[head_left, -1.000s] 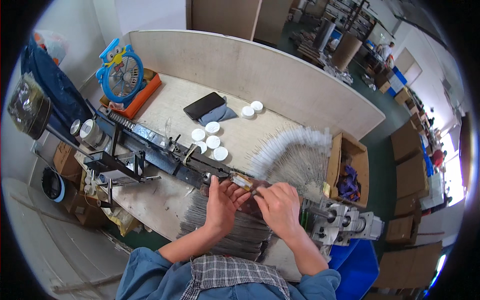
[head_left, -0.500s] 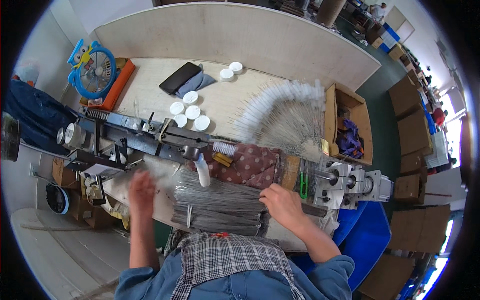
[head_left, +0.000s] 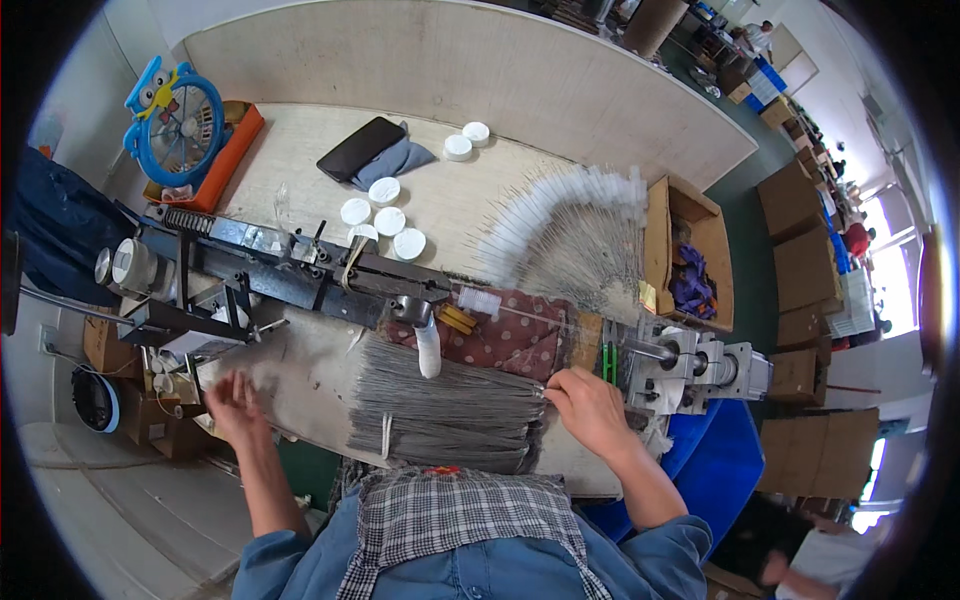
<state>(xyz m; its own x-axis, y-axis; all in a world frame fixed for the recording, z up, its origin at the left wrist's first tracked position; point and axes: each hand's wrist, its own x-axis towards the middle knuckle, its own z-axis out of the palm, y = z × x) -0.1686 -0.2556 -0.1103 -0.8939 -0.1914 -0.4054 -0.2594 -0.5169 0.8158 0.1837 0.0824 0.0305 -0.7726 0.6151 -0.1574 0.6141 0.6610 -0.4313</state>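
My left hand [head_left: 238,405] is held away from the bench machine at the left, fingers apart and slightly blurred, with nothing visible in it. My right hand [head_left: 588,405] pinches at the right end of a thick pile of thin grey metal wires [head_left: 440,405]; how many wires it grips is too small to tell. Above the pile, a small brush with white bristles [head_left: 480,302] lies at the machine's end over a brown dotted cloth [head_left: 500,345]. A white-wrapped handle [head_left: 428,350] points down from the long dark machine [head_left: 270,265].
Brushes with white bristles [head_left: 560,200] lie fanned out at the back, beside a cardboard box [head_left: 725,260]. A motor unit [head_left: 740,370] stands right, above a blue bin [head_left: 720,460]. White round tins [head_left: 390,221], a phone [head_left: 360,148] and a blue fan [head_left: 180,140] sit farther back. Another person's arm [head_left: 800,582] shows lower right.
My left hand has moved left and down, away from the bench. My right hand stays at the wire ends. Another person has come into view at the lower right.
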